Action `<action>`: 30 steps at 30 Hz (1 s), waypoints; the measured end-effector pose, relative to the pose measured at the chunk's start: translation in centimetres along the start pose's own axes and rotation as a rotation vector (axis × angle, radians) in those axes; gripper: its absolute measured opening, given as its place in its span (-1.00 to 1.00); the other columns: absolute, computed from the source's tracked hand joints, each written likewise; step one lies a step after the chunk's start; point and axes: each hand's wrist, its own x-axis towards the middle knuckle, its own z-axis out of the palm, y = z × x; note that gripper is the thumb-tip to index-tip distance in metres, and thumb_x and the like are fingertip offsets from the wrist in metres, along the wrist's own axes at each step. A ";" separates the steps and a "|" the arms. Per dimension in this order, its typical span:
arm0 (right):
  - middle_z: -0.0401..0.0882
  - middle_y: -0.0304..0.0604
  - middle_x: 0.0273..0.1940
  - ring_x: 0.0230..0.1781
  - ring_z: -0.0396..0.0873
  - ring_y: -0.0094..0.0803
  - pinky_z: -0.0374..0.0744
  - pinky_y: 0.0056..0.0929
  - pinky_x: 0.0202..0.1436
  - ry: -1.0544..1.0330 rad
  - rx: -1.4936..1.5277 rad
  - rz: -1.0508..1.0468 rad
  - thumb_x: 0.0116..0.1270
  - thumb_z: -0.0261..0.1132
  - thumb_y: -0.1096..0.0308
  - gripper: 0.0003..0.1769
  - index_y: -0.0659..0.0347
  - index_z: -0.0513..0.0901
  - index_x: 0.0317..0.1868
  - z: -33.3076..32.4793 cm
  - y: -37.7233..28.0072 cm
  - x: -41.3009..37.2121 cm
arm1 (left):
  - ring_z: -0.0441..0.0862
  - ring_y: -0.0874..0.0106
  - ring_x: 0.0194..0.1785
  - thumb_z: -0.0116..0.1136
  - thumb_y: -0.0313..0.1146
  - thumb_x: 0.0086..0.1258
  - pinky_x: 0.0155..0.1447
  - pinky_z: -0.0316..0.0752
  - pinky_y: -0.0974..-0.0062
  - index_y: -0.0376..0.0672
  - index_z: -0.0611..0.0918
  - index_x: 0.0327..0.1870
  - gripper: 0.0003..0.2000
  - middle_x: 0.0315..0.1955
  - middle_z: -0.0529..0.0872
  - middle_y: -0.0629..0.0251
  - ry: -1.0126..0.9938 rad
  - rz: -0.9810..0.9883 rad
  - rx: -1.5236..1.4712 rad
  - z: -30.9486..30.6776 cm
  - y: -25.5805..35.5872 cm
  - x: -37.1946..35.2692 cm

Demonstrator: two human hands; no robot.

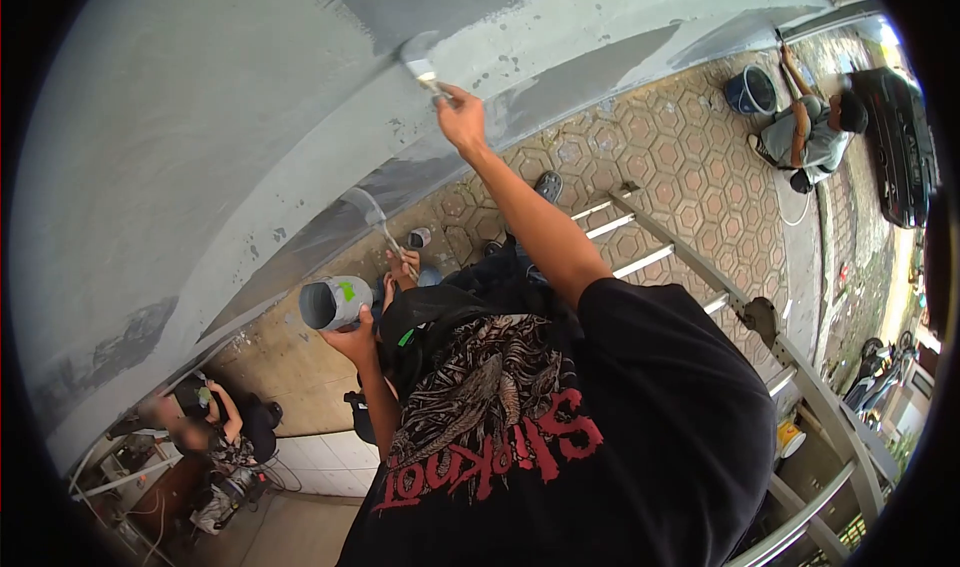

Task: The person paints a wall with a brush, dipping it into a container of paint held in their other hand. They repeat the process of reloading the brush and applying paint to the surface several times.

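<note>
My right hand point(462, 117) is stretched out and gripped around the handle of a paintbrush point(420, 62). Its bristles press on the grey wall point(200, 117), at the edge of a fresh lighter-grey band. My left hand point(350, 342) holds a small grey paint cup point(330, 303) with a green mark, its mouth turned toward the wall. I look down over my black printed T-shirt point(560, 437) from high on a metal ladder point(700, 267).
Below me another person's hand point(405, 263) works a second brush point(365, 209) on the wall. A person sits at lower left point(225, 422). Another crouches on the hexagon paving by a blue bucket point(750, 92). A black car point(905, 147) is parked at the right.
</note>
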 end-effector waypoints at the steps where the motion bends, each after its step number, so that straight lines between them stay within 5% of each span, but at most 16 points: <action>1: 0.76 0.22 -0.15 -0.13 0.71 -0.10 0.60 -0.23 0.06 -0.128 -0.039 -0.012 0.31 0.29 0.37 -0.58 0.25 0.71 0.18 -0.1 -0.4 -0.3 | 0.48 0.09 0.38 0.55 -0.46 0.11 0.48 0.40 0.11 -0.34 0.25 0.44 -0.13 0.33 0.44 -0.08 -0.009 0.014 -0.015 0.0 0.2 0.2; 4: 0.76 0.21 -0.18 -0.18 0.71 -0.22 0.61 -0.27 -0.04 -0.095 -0.018 0.118 0.31 0.29 0.36 -0.58 0.23 0.72 0.17 -2.1 -1.7 -2.5 | 0.48 0.10 0.38 0.55 -0.46 0.11 0.48 0.40 0.11 -0.34 0.25 0.43 -0.13 0.34 0.43 -0.06 -0.029 0.045 -0.017 0.0 0.0 0.8; 8: 0.76 0.15 -0.23 -0.26 0.69 -0.33 0.60 -0.33 -0.13 0.041 0.021 0.135 0.32 0.29 0.35 -0.58 0.25 0.72 0.17 -2.0 4.9 -2.0 | 0.47 0.11 0.39 0.54 -0.46 0.12 0.49 0.40 0.11 -0.34 0.25 0.43 -0.14 0.34 0.43 -0.05 -0.028 0.054 -0.013 0.0 0.4 1.4; 14: 0.75 0.08 -0.29 -0.33 0.67 -0.36 0.60 -0.34 -0.17 -0.020 0.103 0.198 0.31 0.29 0.33 -0.58 0.29 0.73 0.14 -2.0 0.5 0.5 | 0.46 0.11 0.39 0.54 -0.47 0.11 0.50 0.38 0.11 -0.33 0.24 0.44 -0.13 0.35 0.41 -0.04 -0.037 0.026 0.011 0.7 0.8 1.5; 18: 0.73 0.05 -0.34 -0.34 0.65 -0.39 0.60 -0.34 -0.18 0.004 0.054 0.031 0.28 0.32 0.33 -0.58 0.28 0.73 0.13 -2.1 -1.5 2.0 | 0.49 0.07 0.38 0.55 -0.46 0.05 0.46 0.44 0.09 -0.37 0.22 0.43 -0.09 0.33 0.43 -0.10 -0.016 0.005 0.021 1.7 1.2 1.6; 21: 0.75 0.12 -0.30 -0.29 0.72 -0.22 0.62 -0.28 -0.09 0.029 0.112 -0.060 0.26 0.34 0.32 -0.58 0.23 0.74 0.12 -3.5 -1.8 0.7 | 0.49 0.07 0.38 0.55 -0.46 0.05 0.46 0.43 0.09 -0.36 0.23 0.44 -0.09 0.33 0.43 -0.10 -0.027 0.001 -0.015 2.0 0.7 1.8; 24: 0.60 -0.04 -0.46 -0.48 0.47 -0.42 0.50 -0.41 -0.32 0.057 -0.108 -0.293 0.27 0.37 0.35 -0.60 0.19 0.74 0.13 -4.6 -0.5 -1.7 | 0.47 0.10 0.39 0.53 -0.47 0.11 0.50 0.38 0.10 -0.33 0.26 0.42 -0.15 0.34 0.43 -0.06 -0.046 0.026 -0.058 2.4 0.6 2.1; 26: 0.75 0.26 -0.16 -0.09 0.73 0.14 0.62 -0.16 0.09 -0.015 -0.169 -0.204 0.24 0.35 0.37 -0.59 0.22 0.73 0.12 -4.9 -1.1 -2.6 | 0.49 0.08 0.38 0.56 -0.45 0.02 0.46 0.44 0.11 -0.36 0.23 0.44 -0.07 0.33 0.43 -0.07 -0.050 0.007 -0.075 2.7 0.8 2.1; 30: 0.75 0.20 -0.19 -0.14 0.76 0.01 0.65 -0.26 -0.05 0.017 0.007 -0.467 0.23 0.34 0.43 -0.57 0.20 0.69 0.15 -3.0 -3.5 -2.4 | 0.46 0.09 0.40 0.55 -0.45 0.09 0.48 0.40 0.09 -0.31 0.25 0.44 -0.12 0.35 0.43 -0.05 -0.026 0.028 -0.054 2.4 1.2 1.8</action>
